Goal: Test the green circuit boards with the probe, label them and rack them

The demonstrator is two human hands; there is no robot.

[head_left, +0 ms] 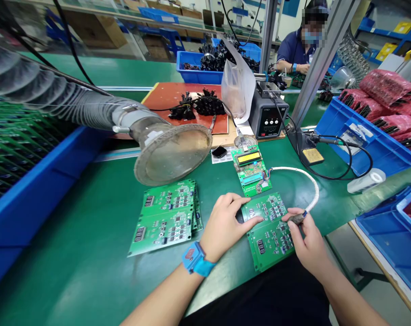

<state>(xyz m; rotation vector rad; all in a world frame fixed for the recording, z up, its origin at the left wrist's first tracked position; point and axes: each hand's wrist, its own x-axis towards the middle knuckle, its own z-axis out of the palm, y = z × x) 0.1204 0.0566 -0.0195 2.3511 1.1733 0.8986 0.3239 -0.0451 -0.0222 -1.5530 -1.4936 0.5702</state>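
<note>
My left hand (227, 222) grips the left edge of a green circuit board panel (268, 235), its thumb lying on top. Between the fingers and thumb of my right hand (307, 240) is a dark-ended probe (296, 219), held against the panel's right edge. A white sleeved cable (312, 181) curves from the probe to a green tester board (251, 174) with a yellow display, just beyond the panel. To the left lies a stack of similar circuit boards (164, 217). A blue wrist strap (197, 260) is around my left wrist.
A fume hose hood (173, 154) hangs over the green bench. Behind stand a soldering station (268, 113) and a blue bin of black cables (200, 74). Blue crates (8, 244) flank the bench; the right one (344, 122) holds pink-wrapped packs. A co-worker (297, 54) sits beyond.
</note>
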